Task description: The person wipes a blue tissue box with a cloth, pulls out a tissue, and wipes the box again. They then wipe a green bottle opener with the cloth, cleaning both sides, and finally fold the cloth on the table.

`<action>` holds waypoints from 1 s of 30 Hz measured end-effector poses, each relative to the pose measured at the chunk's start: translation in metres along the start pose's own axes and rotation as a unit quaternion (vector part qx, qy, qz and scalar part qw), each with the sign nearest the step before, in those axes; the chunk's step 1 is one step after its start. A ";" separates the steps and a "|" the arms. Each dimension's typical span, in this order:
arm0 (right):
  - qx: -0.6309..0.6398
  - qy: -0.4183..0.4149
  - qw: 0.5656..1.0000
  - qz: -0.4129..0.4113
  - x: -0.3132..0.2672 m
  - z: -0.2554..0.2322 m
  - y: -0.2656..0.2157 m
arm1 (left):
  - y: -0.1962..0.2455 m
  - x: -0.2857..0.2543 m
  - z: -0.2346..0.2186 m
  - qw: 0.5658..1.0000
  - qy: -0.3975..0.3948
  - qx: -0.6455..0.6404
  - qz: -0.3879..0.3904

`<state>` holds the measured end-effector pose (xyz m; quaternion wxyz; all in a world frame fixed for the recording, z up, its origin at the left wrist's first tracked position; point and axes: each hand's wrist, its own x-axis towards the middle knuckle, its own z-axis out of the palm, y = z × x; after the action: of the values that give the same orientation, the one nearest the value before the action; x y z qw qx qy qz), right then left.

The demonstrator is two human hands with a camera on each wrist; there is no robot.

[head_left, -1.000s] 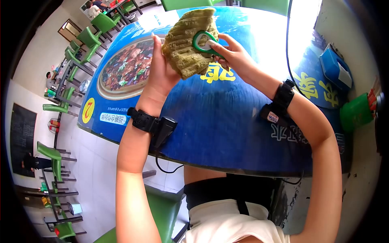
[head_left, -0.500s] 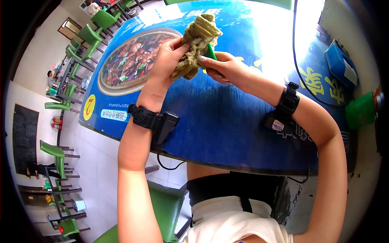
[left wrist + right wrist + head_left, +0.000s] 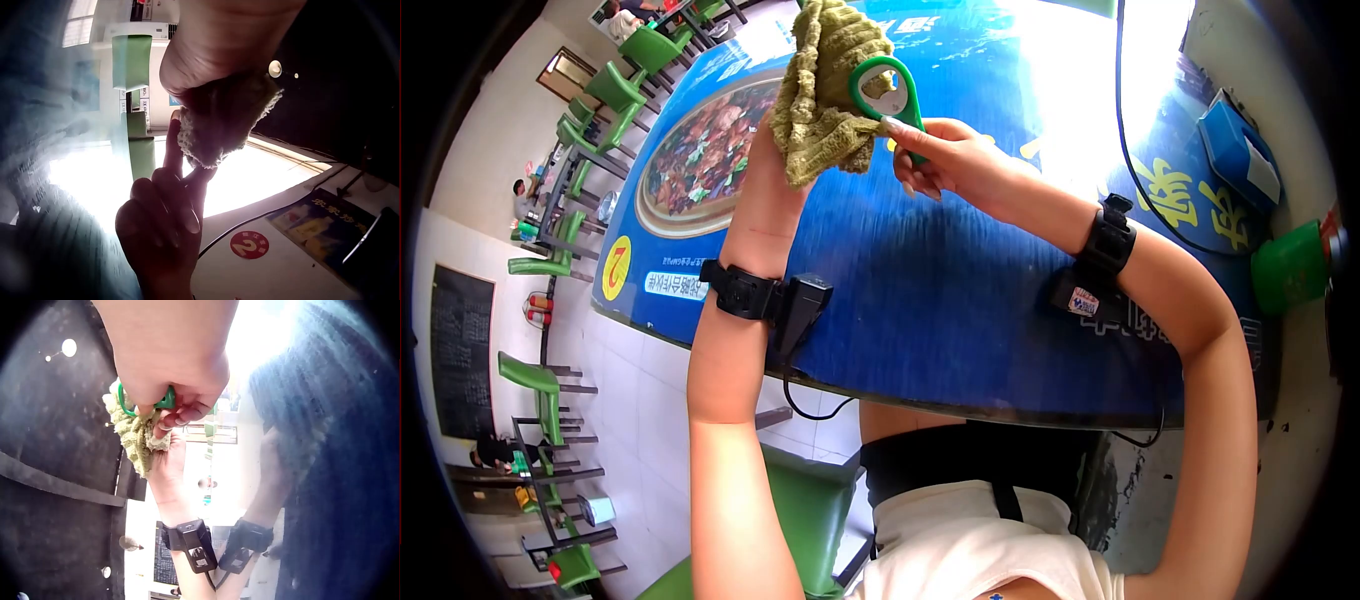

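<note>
An olive-green ribbed cloth (image 3: 840,60) drapes over my left hand (image 3: 770,165), which holds it up above the table; its fingers are hidden, so I cannot tell how they lie. My right hand (image 3: 960,170) pinches the handle of a green-rimmed magnifying glass (image 3: 909,100) between thumb and fingers. The round lens stands upright and overlaps the cloth in the head view. A corner of the cloth reaches to my right thumb. In the right wrist view the green handle (image 3: 167,400) shows under the curled fingers, with the cloth (image 3: 134,437) behind.
The glossy blue table (image 3: 960,330) carries a printed food picture (image 3: 700,170). A blue box (image 3: 1240,150) and a green container (image 3: 1290,268) stand at the right edge by the wall. A black cable (image 3: 1122,100) runs across the right side. Green chairs (image 3: 540,375) stand at left.
The cloth was spread, then bunched round the magnifying glass by both hands, and now hangs opened out over the left hand. The lens has come back into sight, with both hands farther left.
</note>
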<state>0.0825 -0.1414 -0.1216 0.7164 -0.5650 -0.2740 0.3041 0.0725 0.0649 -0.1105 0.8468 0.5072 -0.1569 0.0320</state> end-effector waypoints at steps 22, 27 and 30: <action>0.008 0.021 0.999 -0.025 -0.003 -0.002 -0.001 | 0.011 -0.003 0.033 0.992 0.055 0.013 -0.110; -0.022 0.050 0.998 -0.028 0.000 -0.003 0.002 | 0.008 -0.004 0.031 0.993 0.061 0.044 -0.092; -0.053 0.056 0.997 -0.027 -0.003 0.001 -0.004 | 0.008 -0.003 0.036 0.987 0.127 0.086 -0.045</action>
<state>0.0796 -0.1437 -0.1175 0.7075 -0.6106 -0.2649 0.2376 0.0600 0.0380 -0.0892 0.8135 0.5767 -0.0223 0.0715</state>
